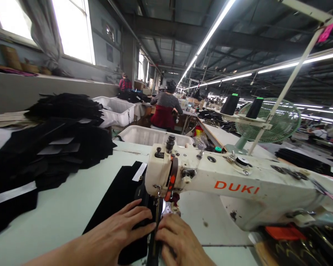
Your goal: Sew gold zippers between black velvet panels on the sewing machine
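A white sewing machine (199, 173) marked DUKI stands in front of me, its needle area lit. Black fabric (113, 199) with a white label (139, 172) lies flat at the left of the machine head. A narrow dark strip (154, 247) runs toward the needle area. My left hand (127, 225) rests on the black fabric, fingers spread, fingertips just left of the strip. Close to the needle area, my right hand (177, 236) has its fingers curled and pressed at the strip's right edge.
Piles of black fabric pieces (58, 147) cover the table's left side. White bins (155, 136) stand beyond the table. Thread cones (230, 105) and a green fan (283, 120) are at the right. Dark pieces (313, 244) lie at lower right. A person (166, 107) sits ahead.
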